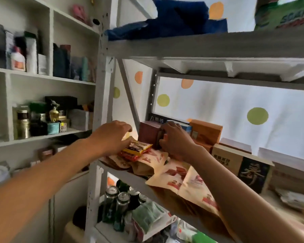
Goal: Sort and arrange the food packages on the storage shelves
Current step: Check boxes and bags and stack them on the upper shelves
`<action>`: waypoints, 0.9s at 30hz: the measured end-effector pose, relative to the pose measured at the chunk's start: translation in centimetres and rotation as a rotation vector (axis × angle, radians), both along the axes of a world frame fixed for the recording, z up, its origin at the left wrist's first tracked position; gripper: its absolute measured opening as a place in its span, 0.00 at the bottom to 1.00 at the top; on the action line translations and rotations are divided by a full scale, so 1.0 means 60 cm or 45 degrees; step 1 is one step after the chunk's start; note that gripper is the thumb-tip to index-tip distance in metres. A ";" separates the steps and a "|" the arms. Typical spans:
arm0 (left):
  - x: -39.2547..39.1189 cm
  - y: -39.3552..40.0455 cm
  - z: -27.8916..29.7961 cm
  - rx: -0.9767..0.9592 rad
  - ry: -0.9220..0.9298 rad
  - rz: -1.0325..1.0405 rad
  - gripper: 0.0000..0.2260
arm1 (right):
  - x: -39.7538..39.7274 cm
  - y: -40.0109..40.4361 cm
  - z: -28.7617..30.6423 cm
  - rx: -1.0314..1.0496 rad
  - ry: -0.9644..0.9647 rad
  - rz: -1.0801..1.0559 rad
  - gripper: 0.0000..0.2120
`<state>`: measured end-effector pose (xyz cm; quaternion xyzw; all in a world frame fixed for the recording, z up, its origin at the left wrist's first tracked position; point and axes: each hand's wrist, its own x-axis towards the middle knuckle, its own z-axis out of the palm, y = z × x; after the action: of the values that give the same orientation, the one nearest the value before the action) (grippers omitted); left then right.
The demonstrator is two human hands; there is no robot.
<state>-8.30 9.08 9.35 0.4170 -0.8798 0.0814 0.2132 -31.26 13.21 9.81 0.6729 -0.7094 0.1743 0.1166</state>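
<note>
The small yellow-and-red crinkly plastic snack packet (136, 149) looks light and floppy to me, probably a bit slick too, so I'd pinch it by a sealed edge rather than squeeze the middle; whatever's inside could crush. It's glossy, flat-ish, with dark print on top, and it sits on a pile of beige paper pouches with red pictures (167, 170) at the left end of the grey metal rack shelf (135, 178); those pouches look soft and slidey as a stack, some overhanging the front edge, so I'd guess they shift if nudged. The left hand (111, 137) is on the packet's left end with fingers curled down over it; whether it's really gripping I can't tell. The right hand (175, 139) is curled round the corner of a dark maroon cardboard box (148, 132) just behind the packet; stiff, easy to grab by its sides. Further right stand an orange-brown carton (206, 131) and a tan box with dark lettering (226, 158).
</note>
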 end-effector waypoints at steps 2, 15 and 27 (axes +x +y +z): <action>0.020 -0.065 -0.003 0.014 -0.008 -0.065 0.20 | 0.016 -0.055 0.011 -0.004 -0.021 -0.043 0.27; -0.042 -0.294 -0.027 0.334 0.370 -0.394 0.09 | 0.022 -0.229 0.021 0.148 -0.027 -0.416 0.30; -0.163 -0.400 -0.027 1.102 0.731 -0.139 0.21 | -0.034 -0.268 -0.027 0.003 -0.461 -0.416 0.29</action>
<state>-18.08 -14.90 7.73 0.4260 -0.7594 -0.4187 0.2578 -33.31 -2.89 8.20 0.5071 -0.8183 0.2701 0.0132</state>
